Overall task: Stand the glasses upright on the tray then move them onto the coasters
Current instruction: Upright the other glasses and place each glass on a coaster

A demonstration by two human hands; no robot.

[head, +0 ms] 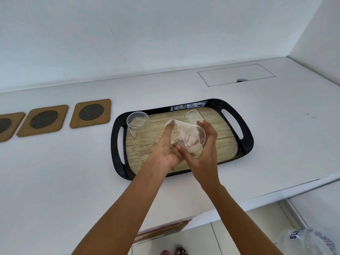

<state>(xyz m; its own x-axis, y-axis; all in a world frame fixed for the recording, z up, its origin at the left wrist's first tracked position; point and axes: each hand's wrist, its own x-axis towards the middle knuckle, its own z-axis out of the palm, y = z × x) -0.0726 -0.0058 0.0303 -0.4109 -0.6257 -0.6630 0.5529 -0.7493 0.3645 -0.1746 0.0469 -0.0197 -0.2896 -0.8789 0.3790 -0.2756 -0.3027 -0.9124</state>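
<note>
A black tray (246,137) with a wood-pattern floor lies on the white counter. A clear glass (138,129) stands upright at the tray's left end. Both hands hold a second clear glass (189,137) tilted above the tray's middle, its open mouth turned toward me. My left hand (165,150) grips its left side with one finger stretched along the wall. My right hand (206,144) cups its right side. A third glass (193,115) is partly hidden behind the held one at the tray's back. Three brown coasters (91,113) (43,120) (7,126) with dark mesh ovals lie in a row left of the tray.
The white wall runs behind the counter and a side wall closes the right end. A rectangular hatch (236,74) is set into the counter at the back right. The counter's front edge runs below my forearms. A clear plastic bag (311,242) shows at the lower right.
</note>
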